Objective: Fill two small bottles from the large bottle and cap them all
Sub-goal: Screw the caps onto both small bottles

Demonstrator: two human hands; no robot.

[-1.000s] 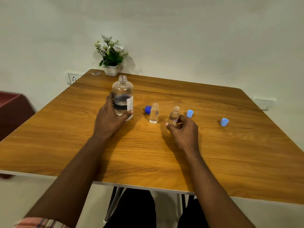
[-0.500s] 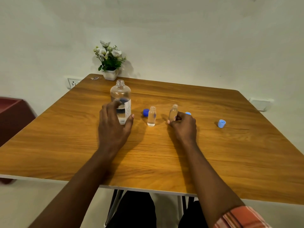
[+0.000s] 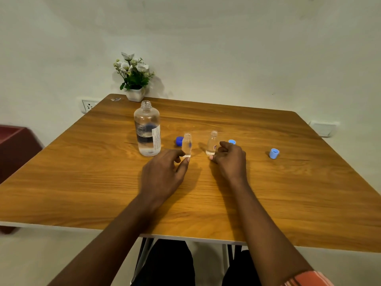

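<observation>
The large clear bottle stands uncapped and partly filled on the wooden table, with no hand on it. To its right stand two small open bottles. My left hand pinches the base of the left small bottle between thumb and forefinger. My right hand curls around the base of the right small bottle. A dark blue cap lies behind the left small bottle. One light blue cap peeks out behind my right hand, and another lies further right.
A white pot of flowers stands at the table's far left corner. A wall socket is behind that corner, and dark red furniture stands left of the table. The table's near edge is just in front of my legs.
My left hand has let go of the large bottle and moved right to the left small bottle. My right hand stays on the right small bottle.
</observation>
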